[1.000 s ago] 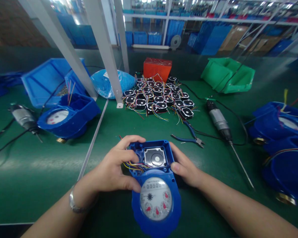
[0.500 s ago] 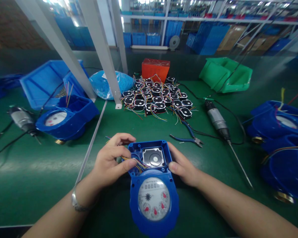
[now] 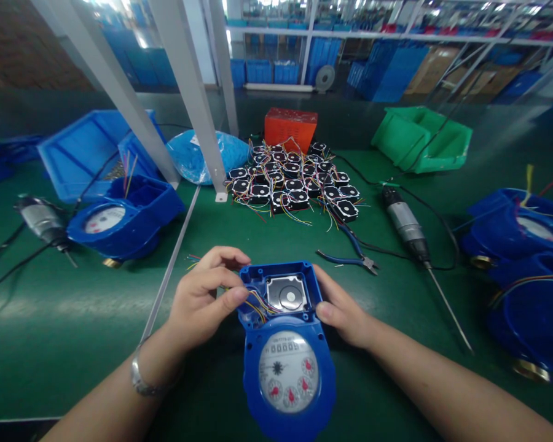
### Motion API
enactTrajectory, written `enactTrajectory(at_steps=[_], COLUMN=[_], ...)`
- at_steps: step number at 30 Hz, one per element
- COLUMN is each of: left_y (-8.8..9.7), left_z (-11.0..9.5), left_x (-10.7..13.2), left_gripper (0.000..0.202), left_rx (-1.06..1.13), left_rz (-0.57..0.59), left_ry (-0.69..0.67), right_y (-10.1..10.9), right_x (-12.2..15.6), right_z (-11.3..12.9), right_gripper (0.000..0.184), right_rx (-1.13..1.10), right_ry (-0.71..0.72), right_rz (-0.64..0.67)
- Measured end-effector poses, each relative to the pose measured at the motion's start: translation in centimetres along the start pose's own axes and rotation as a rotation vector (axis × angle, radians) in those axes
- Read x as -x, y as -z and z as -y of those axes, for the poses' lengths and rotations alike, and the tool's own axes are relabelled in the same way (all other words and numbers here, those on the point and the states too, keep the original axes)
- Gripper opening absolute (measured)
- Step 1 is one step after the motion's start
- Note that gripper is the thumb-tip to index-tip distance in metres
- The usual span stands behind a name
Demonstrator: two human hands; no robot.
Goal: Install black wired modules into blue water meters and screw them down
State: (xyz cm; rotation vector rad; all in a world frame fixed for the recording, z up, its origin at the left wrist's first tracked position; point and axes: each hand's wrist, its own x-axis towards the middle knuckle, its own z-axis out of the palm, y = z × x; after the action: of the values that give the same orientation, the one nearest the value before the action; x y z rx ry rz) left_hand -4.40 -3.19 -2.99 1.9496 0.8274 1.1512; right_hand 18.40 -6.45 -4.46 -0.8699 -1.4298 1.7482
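A blue water meter (image 3: pixel 288 374) with a white dial lies face up in front of me, its open box-shaped housing pointing away. Inside the housing sits a black-and-white motor module (image 3: pixel 286 294) with thin coloured wires (image 3: pixel 258 305) coming from its left side. My left hand (image 3: pixel 212 294) pinches these wires between thumb and fingers at the housing's left wall; loose wire ends stick out behind the hand. My right hand (image 3: pixel 338 307) grips the right wall of the housing, thumb on the rim and fingers hidden behind it.
Several wired modules (image 3: pixel 295 184) are heaped ahead, before an orange box (image 3: pixel 290 129). Diagonal cutters (image 3: pixel 350 255) and an electric screwdriver (image 3: pixel 406 227) lie right. Other blue meters (image 3: pixel 529 313) stand at both sides. A green bin (image 3: pixel 421 140) and metal posts (image 3: pixel 193 92) stand farther back.
My left hand has drawn back slightly to the left with the wires, whose ends now stick out farther. The meter sits almost unchanged in my right hand.
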Motion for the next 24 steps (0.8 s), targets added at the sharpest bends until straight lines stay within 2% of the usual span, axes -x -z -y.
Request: enactTrajectory(at_steps=[3,7,11,14,17,20,24], left_y=[0.1,0.0,-0.1,-0.1,0.0,0.4,2.5], left_z=[0.0,0.0,0.2,0.7,1.5,2.2,2.2], left_x=[-0.1,-0.4,-0.6,-0.6,-0.6,-0.6,-0.6], left_gripper=[0.014,0.011,0.015,0.014,0.011,0.009,0.009], left_rx=[-0.029,-0.059,-0.080,-0.118,-0.180,-0.233,-0.356], left_rz=[-0.005,-0.096,-0.117,-0.188,-0.304,-0.472,-0.740], left_ry=[-0.003,-0.009,0.007,0.008,-0.001,-0.029,-0.053], right_y=[0.0,0.1,0.7,1.0,1.0,1.1,1.2], right_x=[-0.1,0.0,0.1,0.0,-0.1,-0.1,0.0], right_z=[0.1,0.1,-0.7,-1.2,-1.2,-1.1,-1.3], right_gripper=[0.075,0.075,0.080,0.081,0.080,0.082,0.086], right_rx=[0.001,0.024,0.062,0.075,0.062,0.065,0.076], right_ry=[-0.007,-0.010,-0.008,0.000,0.006,-0.013,-0.033], right_rz=[0.003,0.004,-0.025,-0.036,-0.039,-0.048,-0.063])
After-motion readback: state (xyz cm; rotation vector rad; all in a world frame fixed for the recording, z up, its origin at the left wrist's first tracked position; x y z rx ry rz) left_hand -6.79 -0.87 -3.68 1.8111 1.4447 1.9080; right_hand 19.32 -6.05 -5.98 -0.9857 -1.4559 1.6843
